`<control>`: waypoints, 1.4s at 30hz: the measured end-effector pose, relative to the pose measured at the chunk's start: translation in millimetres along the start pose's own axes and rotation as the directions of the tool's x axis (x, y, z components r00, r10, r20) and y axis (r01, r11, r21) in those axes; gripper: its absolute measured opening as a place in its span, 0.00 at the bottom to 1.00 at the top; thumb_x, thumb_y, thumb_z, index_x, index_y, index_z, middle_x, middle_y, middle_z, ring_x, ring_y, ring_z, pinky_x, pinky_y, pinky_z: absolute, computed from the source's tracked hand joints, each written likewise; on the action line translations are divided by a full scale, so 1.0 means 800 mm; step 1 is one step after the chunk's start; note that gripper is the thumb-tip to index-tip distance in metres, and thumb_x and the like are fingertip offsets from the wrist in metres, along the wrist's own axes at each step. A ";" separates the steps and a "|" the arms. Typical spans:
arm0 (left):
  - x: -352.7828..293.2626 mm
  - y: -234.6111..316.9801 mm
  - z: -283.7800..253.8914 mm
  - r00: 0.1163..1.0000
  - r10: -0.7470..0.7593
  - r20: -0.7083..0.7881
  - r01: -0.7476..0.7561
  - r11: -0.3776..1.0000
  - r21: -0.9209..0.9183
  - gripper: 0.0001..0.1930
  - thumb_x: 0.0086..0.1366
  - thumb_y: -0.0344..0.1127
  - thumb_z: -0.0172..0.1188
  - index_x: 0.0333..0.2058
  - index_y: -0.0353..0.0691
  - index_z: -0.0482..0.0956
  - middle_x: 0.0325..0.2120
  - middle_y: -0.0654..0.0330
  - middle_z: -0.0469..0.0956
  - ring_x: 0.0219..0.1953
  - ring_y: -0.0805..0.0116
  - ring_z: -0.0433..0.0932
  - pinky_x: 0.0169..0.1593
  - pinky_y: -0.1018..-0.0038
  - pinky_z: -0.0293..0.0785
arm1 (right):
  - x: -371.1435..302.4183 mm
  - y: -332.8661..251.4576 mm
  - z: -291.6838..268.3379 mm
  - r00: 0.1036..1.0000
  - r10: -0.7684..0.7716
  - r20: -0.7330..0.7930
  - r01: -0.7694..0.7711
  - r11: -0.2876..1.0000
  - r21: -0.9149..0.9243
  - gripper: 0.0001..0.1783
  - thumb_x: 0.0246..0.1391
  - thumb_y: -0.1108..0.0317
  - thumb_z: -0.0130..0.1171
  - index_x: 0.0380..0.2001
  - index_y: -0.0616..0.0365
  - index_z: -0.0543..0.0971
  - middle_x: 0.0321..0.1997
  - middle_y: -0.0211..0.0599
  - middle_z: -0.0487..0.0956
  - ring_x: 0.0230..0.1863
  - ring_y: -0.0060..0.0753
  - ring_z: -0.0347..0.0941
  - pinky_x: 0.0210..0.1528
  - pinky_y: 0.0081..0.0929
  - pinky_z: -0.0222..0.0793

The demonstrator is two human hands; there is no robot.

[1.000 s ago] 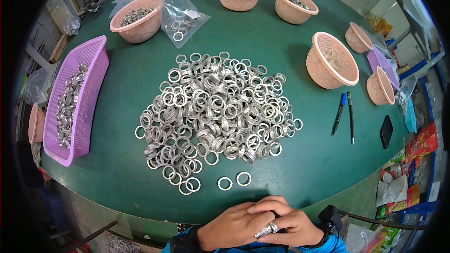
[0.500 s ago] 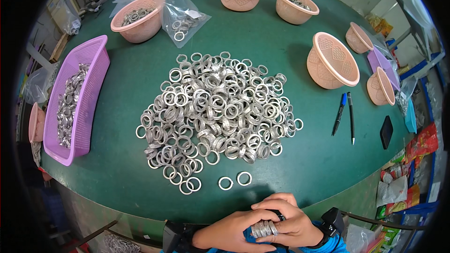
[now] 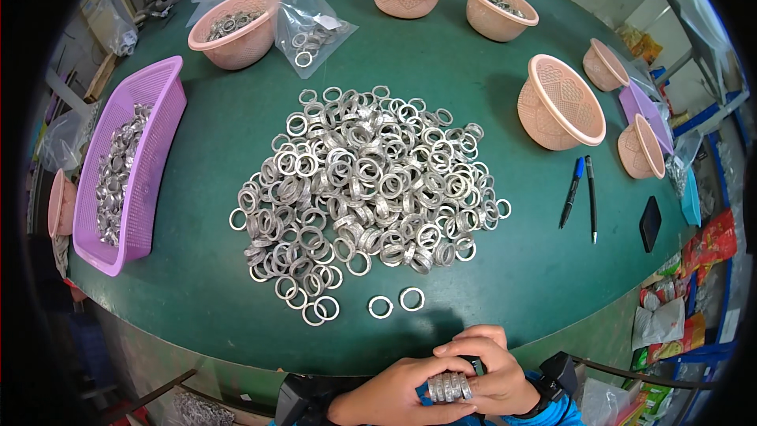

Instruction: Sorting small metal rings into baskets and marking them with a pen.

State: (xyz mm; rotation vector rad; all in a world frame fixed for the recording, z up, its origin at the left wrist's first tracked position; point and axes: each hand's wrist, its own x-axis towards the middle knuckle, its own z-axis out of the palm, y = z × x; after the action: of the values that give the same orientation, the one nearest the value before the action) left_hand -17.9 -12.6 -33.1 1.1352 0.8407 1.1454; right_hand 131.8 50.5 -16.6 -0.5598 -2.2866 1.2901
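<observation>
Both my hands meet just beyond the table's near edge, around a short row of silvery metal rings (image 3: 448,386) pressed side by side. My left hand (image 3: 398,388) closes on the row from the left, and my right hand (image 3: 498,379) grips it from the right, its fingers bent over the top. A small dark object (image 3: 475,363) shows between the hands; its kind is hidden. Two single rings, one left (image 3: 380,307) and one right (image 3: 412,298), lie on the green table just beyond my hands. Behind them spreads a large heap of similar rings (image 3: 367,181).
At left stands a purple basket (image 3: 162,166) of metal pieces. Pink baskets, one with rings (image 3: 236,51), line the far side, beside a clear bag (image 3: 315,28). At right are an empty-looking pink basket (image 3: 560,102), a blue-capped pen (image 3: 572,193), a black pen (image 3: 591,201) and a black flat object (image 3: 650,224).
Both hands have shifted slightly right with the rings, and the row has turned so more of its rings' outer sides show. The heap and the two single rings stay in place.
</observation>
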 end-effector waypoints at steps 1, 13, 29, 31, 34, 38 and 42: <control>0.001 0.000 0.000 1.000 0.017 -0.008 -0.016 1.000 0.012 0.18 0.44 0.33 0.63 0.34 0.36 0.69 0.24 0.56 0.74 0.25 0.69 0.73 0.30 0.77 0.68 | 0.000 0.000 0.000 1.000 -0.013 -0.008 0.013 1.000 -0.024 0.06 0.35 0.65 0.60 0.20 0.53 0.77 0.43 0.42 0.71 0.41 0.40 0.61 0.42 0.31 0.55; 0.003 0.001 0.007 0.994 0.078 -0.071 -0.078 0.997 0.004 0.18 0.43 0.34 0.65 0.32 0.37 0.69 0.25 0.56 0.73 0.26 0.69 0.73 0.31 0.76 0.68 | -0.002 0.005 0.004 0.984 -0.173 -0.045 0.157 0.956 -0.247 0.05 0.31 0.66 0.59 0.18 0.52 0.76 0.40 0.39 0.72 0.38 0.40 0.62 0.37 0.30 0.58; 0.000 -0.002 0.004 0.985 0.168 -0.029 -0.154 0.948 0.278 0.20 0.43 0.34 0.64 0.34 0.38 0.66 0.25 0.53 0.73 0.25 0.56 0.74 0.26 0.71 0.69 | -0.003 0.014 0.004 0.978 -0.208 -0.035 0.199 0.964 -0.175 0.08 0.33 0.62 0.57 0.21 0.53 0.77 0.40 0.41 0.71 0.37 0.38 0.63 0.38 0.28 0.57; 0.000 -0.003 0.004 0.985 0.174 -0.016 -0.163 0.947 0.277 0.20 0.43 0.33 0.64 0.34 0.38 0.66 0.26 0.53 0.73 0.25 0.56 0.74 0.27 0.71 0.69 | -0.003 0.011 0.004 0.988 -0.153 -0.025 0.148 0.980 -0.131 0.08 0.36 0.62 0.58 0.21 0.52 0.78 0.41 0.41 0.71 0.37 0.38 0.64 0.40 0.28 0.55; 0.000 -0.008 0.002 0.982 0.189 0.007 -0.184 0.945 0.270 0.20 0.44 0.33 0.64 0.34 0.38 0.65 0.26 0.52 0.72 0.26 0.55 0.74 0.27 0.71 0.69 | -0.002 0.009 0.003 0.994 -0.113 -0.007 0.112 0.991 -0.071 0.07 0.36 0.62 0.60 0.21 0.53 0.78 0.41 0.41 0.71 0.39 0.38 0.64 0.41 0.28 0.55; 0.001 -0.012 0.001 0.962 0.274 0.022 -0.272 0.938 0.213 0.20 0.44 0.32 0.63 0.35 0.38 0.64 0.26 0.52 0.72 0.25 0.53 0.73 0.26 0.70 0.69 | 0.001 -0.003 0.002 0.997 -0.078 0.018 0.079 0.993 -0.091 0.09 0.35 0.63 0.62 0.22 0.53 0.77 0.41 0.41 0.71 0.40 0.38 0.64 0.42 0.28 0.54; -0.007 -0.021 -0.001 0.957 0.285 0.064 -0.292 0.935 0.203 0.23 0.45 0.32 0.63 0.39 0.36 0.63 0.30 0.50 0.72 0.30 0.56 0.73 0.31 0.71 0.69 | 0.001 -0.005 0.001 0.997 -0.057 0.057 0.061 0.996 -0.068 0.09 0.34 0.64 0.62 0.23 0.54 0.77 0.42 0.41 0.71 0.40 0.38 0.64 0.42 0.29 0.54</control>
State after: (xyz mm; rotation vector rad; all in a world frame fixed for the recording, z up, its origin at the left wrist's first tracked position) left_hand -15.7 -18.1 -49.9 1.4875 0.8009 1.2949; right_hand 130.1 48.8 -13.4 -0.4816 -2.3828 1.2164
